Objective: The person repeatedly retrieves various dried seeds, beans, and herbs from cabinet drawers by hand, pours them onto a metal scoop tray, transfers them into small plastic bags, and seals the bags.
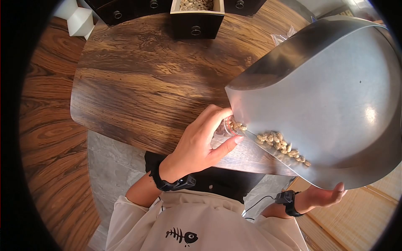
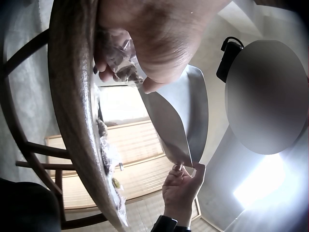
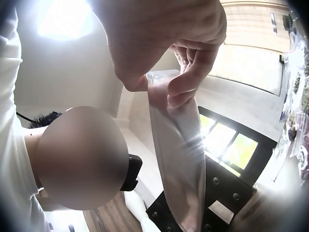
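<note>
A large metal scoop pan [image 1: 318,92] is tilted at the right of the head view, its narrow spout pointing left. Brown nut-like pieces [image 1: 282,146] lie in a line along its lower side, and a few sit at the spout. My left hand [image 1: 201,140] holds a clear plastic bag [image 2: 120,55] with its mouth round the spout tip; some pieces are at that mouth. My right hand [image 1: 320,196] grips the pan's near rim, thumb on one side and fingers on the other in the right wrist view [image 3: 164,48].
Dark drawers [image 1: 125,12] line the table's far edge; one pulled-out drawer [image 1: 197,25] holds pale pieces. Another plastic bag [image 1: 282,37] lies behind the pan. The wooden table [image 1: 138,75] extends left. A white object [image 1: 79,21] stands at the far left.
</note>
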Available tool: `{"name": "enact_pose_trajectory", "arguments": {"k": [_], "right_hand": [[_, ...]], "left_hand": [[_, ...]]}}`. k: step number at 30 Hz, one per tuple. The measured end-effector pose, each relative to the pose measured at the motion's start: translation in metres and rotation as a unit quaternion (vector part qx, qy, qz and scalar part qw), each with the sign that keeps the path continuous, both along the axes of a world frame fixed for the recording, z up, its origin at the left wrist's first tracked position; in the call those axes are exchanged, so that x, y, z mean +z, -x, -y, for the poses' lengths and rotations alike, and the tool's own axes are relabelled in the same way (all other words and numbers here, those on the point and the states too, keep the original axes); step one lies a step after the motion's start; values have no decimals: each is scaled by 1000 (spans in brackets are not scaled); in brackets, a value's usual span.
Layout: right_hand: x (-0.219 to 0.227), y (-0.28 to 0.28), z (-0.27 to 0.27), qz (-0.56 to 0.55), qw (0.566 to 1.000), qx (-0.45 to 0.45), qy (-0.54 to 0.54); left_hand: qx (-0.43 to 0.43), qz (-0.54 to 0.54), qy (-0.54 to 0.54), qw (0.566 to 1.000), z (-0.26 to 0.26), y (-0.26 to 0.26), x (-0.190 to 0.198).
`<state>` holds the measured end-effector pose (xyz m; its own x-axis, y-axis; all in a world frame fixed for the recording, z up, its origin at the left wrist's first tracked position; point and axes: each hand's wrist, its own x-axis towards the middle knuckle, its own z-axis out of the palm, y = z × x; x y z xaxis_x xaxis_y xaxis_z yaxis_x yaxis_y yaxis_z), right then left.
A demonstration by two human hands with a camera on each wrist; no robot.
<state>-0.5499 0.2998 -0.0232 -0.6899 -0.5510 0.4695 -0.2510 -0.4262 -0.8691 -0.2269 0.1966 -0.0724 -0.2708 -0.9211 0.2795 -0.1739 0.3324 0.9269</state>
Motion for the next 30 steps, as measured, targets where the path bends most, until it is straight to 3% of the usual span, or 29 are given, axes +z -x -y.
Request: {"name": "enact_pose_trajectory", "arguments": {"k": [6, 14, 20, 22, 26, 28, 30], "right_hand": [[2, -1, 2, -19, 1000, 5, -4], [7, -8, 10, -33, 992, 119, 28], [8, -6, 1, -55, 992, 109, 30], [7, -40, 10, -66, 992, 100, 28], [16, -43, 8, -88, 992, 88, 27], [26, -10, -2, -99, 991, 83, 25], [20, -34, 4, -107, 991, 77, 23]], "left_hand": [[4, 7, 9, 1000, 1, -1, -3], [4, 7, -14, 1000, 4, -2, -12], [10, 28, -11, 1000, 3, 2, -9], [6, 25, -19, 999, 1, 1, -8], [6, 26, -9, 1000, -2, 4, 1], [7, 23, -1, 1000, -4, 3, 2], [5, 14, -2, 1000, -4, 2, -1]]}}
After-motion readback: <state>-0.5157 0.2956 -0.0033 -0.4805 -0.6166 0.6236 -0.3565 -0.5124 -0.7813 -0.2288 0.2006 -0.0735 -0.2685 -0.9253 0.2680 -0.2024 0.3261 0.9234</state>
